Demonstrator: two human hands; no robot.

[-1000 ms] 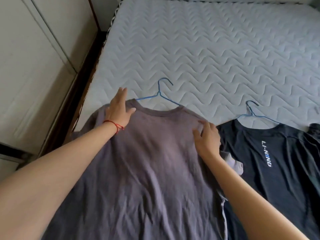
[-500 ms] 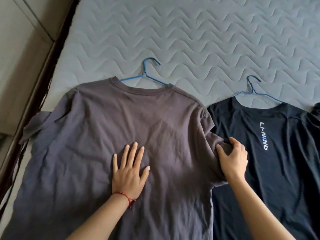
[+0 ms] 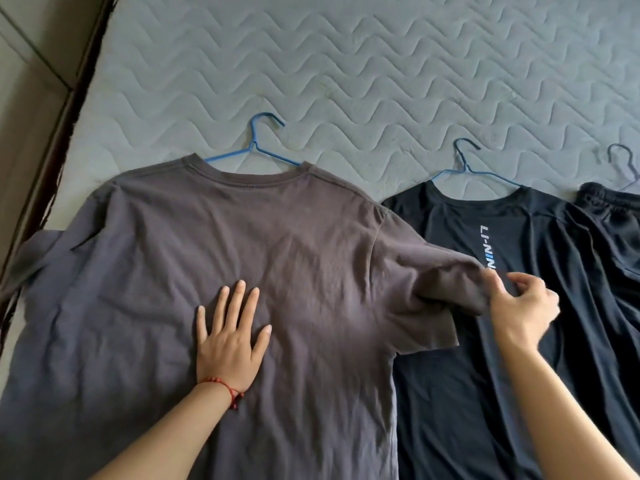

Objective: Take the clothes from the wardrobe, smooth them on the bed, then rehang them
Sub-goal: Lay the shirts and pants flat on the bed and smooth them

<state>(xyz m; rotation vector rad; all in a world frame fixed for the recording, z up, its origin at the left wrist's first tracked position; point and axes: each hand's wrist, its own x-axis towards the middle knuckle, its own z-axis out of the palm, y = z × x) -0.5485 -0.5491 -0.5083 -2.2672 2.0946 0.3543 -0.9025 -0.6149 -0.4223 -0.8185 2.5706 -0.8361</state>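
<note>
A grey T-shirt [image 3: 156, 271] lies flat on the bed [image 3: 381, 81], still on its blue wire hanger [image 3: 258, 147]. My left hand [image 3: 230, 336] presses flat on the middle of the shirt, fingers spread. My right hand [image 3: 519, 306] pinches the hem of the shirt's right sleeve [image 3: 433, 282], which is stretched out sideways over the black T-shirt [image 3: 554, 341]. That black shirt, with white lettering, lies to the right on its own blue hanger [image 3: 465, 168].
A third dark garment [image 3: 613, 216] on a dark hanger [image 3: 623, 161] lies at the right edge. The dark bed frame [image 3: 69, 109] and a pale wardrobe panel [image 3: 24, 81] run along the left. The grey shirt's left sleeve hangs over the mattress edge.
My right hand has pulled the grey shirt's right sleeve outward to the right, over the black shirt. My left hand stays flat on the shirt's middle.
</note>
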